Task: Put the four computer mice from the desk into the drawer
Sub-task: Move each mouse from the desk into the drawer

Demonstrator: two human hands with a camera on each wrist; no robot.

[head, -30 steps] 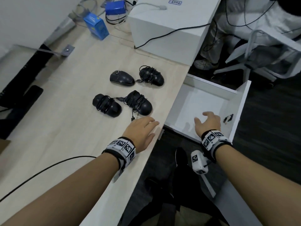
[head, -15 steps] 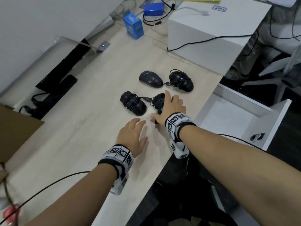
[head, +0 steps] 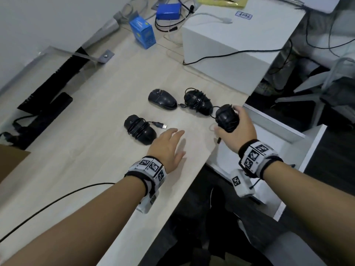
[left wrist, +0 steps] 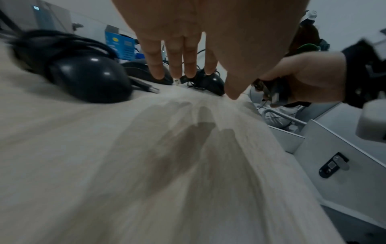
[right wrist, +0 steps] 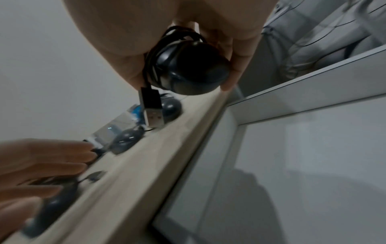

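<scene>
One Mouse Lifted, Three Left on the Tabletop

Nearest, the left hand (head: 169, 146) is held flat and relaxed over the tabletop (head: 80, 166), fingers straight, nothing grasped. Just beyond its fingertips a cable-wrapped mouse (head: 139, 129) is seen lying. To the right, a fourth mouse (head: 226, 118) is gripped by the curled fingers of the right hand (head: 236, 129), raised over the tabletop's edge beside the open drawer (head: 315, 143). Farther back, a bare mouse (head: 162, 99) and a second wrapped mouse (head: 197, 101) are set side by side.

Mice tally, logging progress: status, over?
Right hand grips cord-wrapped black mouse beside open white drawer. Left hand open, holding nothing. Three black mice on desk. Path clear.
</scene>
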